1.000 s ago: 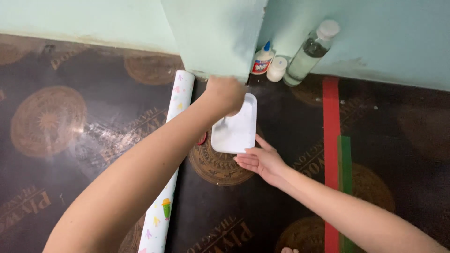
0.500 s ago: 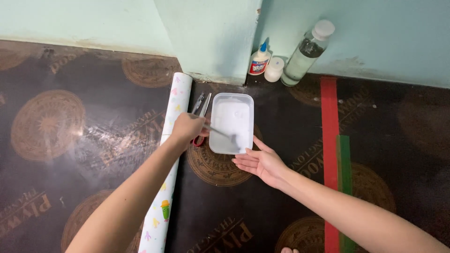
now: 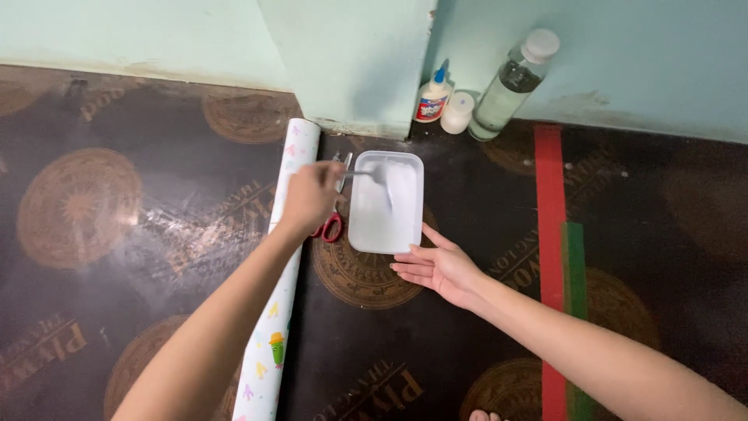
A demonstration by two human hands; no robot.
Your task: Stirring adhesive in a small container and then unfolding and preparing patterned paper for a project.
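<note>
A white rectangular plastic tray [image 3: 366, 238] lies on the dark floor, with a whitish liquid in it. My left hand [image 3: 310, 195] is closed on the handle of a metal spoon [image 3: 374, 178] whose bowl dips into the tray's far end. My right hand [image 3: 436, 265] rests flat on the floor with fingers spread, its fingertips at the tray's near right corner. Red-handled scissors [image 3: 333, 224] lie just left of the tray, partly hidden by my left hand.
A roll of white patterned wrapping paper [image 3: 282, 312] lies lengthwise under my left arm. By the pale green wall stand a small glue bottle [image 3: 433, 97], a small white jar [image 3: 456, 113] and a tall clear bottle [image 3: 514, 78]. Red and green tape strips [image 3: 552, 234] run along the floor at right.
My left hand has drawn back from over the tray to its left side and now holds the spoon in the liquid. The right hand has stayed put.
</note>
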